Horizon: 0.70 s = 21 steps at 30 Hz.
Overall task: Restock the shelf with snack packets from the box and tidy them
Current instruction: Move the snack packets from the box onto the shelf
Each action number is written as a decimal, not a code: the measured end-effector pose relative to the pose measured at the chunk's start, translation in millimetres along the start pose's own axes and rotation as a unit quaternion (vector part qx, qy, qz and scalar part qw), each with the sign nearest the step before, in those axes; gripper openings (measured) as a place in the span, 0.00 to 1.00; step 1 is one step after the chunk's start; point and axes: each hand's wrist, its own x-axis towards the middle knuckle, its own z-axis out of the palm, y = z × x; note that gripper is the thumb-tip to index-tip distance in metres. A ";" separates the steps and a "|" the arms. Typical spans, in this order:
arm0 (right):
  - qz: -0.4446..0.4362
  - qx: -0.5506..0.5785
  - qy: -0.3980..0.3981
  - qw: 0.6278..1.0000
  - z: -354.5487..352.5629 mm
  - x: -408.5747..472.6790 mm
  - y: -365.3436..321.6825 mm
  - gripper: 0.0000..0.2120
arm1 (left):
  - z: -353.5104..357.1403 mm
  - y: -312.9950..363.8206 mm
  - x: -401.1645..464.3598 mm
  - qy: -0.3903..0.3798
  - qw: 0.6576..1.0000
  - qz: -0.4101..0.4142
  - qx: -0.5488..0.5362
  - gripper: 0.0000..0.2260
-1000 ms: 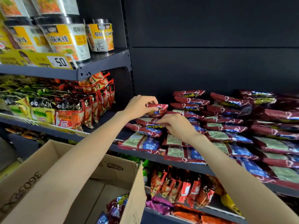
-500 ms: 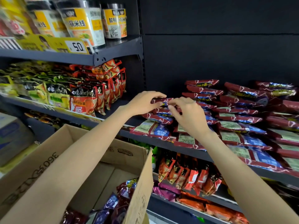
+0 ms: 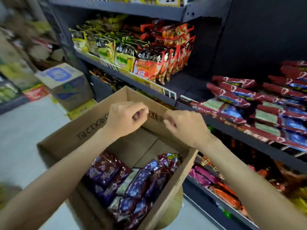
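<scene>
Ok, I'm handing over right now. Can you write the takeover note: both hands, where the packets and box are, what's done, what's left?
Left hand: over the open brown cardboard box, fingers loosely curled, holding nothing.
Right hand: beside it above the box, fingers also curled, empty.
Box: in front of the dark metal shelf, far half bare, near half holding shiny dark red and purple snack packets.
Done: matching red and blue packets lie stacked flat on the shelf to the right.
Left: lift the remaining packets from the box onto that stack, then straighten the rows.
</scene>
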 end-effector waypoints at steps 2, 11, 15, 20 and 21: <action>-0.009 -0.011 -0.113 0.993 34.2 13.4 -11.1 0.11 | -3.9 -21.5 -39.1 -0.126 0.988 -0.091 0.026 0.08; -0.074 0.010 -0.236 0.969 175.6 53.4 -70.9 0.13 | 3.8 -131.7 -180.8 -0.553 0.791 -0.219 0.144 0.17; -0.048 0.040 -0.285 0.956 235.1 58.0 -89.9 0.15 | 20.3 -157.1 -196.7 -0.611 0.761 -0.146 0.162 0.25; -0.026 0.071 -0.361 0.929 290.3 55.3 -107.1 0.20 | 55.7 -173.2 -209.4 -0.675 0.715 -0.045 0.177 0.30; -0.020 0.068 -0.384 0.920 298.7 53.3 -109.9 0.22 | 60.3 -174.1 -210.8 -0.682 0.709 -0.021 0.177 0.29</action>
